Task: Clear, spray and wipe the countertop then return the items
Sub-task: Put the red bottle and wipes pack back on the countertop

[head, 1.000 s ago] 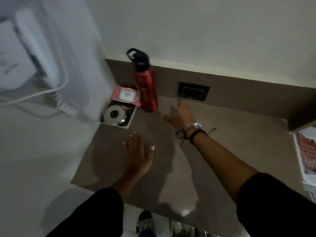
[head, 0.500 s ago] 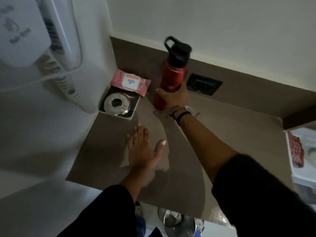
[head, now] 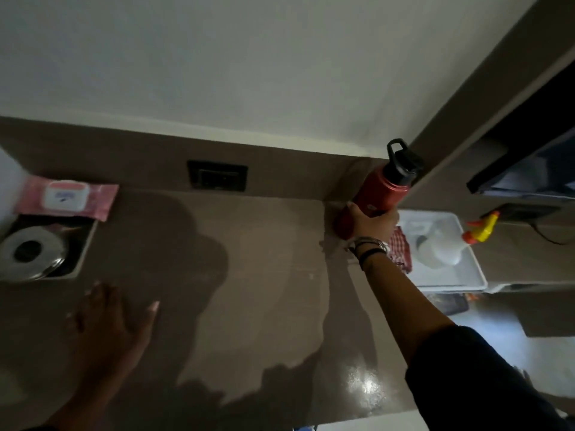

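Bottle (head: 381,194), red, clasped in right hand (head: 371,227); left hand (head: 109,325) spread flat; labels unreadable.

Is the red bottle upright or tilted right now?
Tilted. The red bottle leans with its black cap up and to the right, gripped low on the body by the right hand at the counter's right end.
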Demonstrator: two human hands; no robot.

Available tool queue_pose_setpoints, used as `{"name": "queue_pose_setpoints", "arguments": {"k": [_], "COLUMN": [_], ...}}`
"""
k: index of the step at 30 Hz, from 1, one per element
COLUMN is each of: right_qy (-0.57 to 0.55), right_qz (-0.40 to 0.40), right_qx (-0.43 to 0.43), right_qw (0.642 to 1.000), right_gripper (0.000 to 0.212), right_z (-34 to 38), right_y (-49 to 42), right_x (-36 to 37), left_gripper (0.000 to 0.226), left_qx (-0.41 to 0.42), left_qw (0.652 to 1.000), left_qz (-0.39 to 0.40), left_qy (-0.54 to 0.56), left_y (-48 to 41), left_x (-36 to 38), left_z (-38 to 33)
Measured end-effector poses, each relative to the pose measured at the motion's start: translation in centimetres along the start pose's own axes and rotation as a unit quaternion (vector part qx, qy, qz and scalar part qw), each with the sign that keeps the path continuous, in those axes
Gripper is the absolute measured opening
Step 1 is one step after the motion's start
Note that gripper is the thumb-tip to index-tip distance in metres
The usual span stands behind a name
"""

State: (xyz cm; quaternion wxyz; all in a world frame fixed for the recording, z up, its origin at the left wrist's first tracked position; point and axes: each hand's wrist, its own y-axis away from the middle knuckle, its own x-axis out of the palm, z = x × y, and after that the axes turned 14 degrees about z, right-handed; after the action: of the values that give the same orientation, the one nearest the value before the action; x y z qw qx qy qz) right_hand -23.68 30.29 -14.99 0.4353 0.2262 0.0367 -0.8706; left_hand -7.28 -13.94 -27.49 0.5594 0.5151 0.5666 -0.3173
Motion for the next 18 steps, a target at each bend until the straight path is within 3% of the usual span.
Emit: {"name": "queue_pose_setpoints", "arguments": {"k": [7, 13, 16, 18], "right_qy": [0.088, 0.195, 0.166, 0.158], "right_qz": [-0.016, -0.014, 0.040, 0.184], "right_qx": [0.007, 0.106, 0.025, -0.102], "right_qw": [0.996, 0.975, 0.985, 0.965], "right_gripper": [0.091, 0.093, 0.061, 0.039], "right_z": [-0.2, 0.0, 0.2, 1.4], "right_y": [-4.6, -1.9, 4.6, 10.9], "right_x": [0.4, 0.8, 5.3, 10.8], "left_gripper": [0.095, 0.099, 0.098, 0.090], "left_qx": [-0.006, -0.002, 0.001, 0.017], "left_qw": [0.999, 0.999, 0.998, 0.997], "left_qz": [-0.025, -0.031, -0.023, -0.019], "left_qy": [0.046, 0.027, 0.051, 0.072], "left_y": [-0.2, 0.0, 0.9, 1.2], "left_x": [-0.5, 0.3, -0.4, -1.1], "left_z": [-0.8, -0.5, -1.2, -1.4]}}
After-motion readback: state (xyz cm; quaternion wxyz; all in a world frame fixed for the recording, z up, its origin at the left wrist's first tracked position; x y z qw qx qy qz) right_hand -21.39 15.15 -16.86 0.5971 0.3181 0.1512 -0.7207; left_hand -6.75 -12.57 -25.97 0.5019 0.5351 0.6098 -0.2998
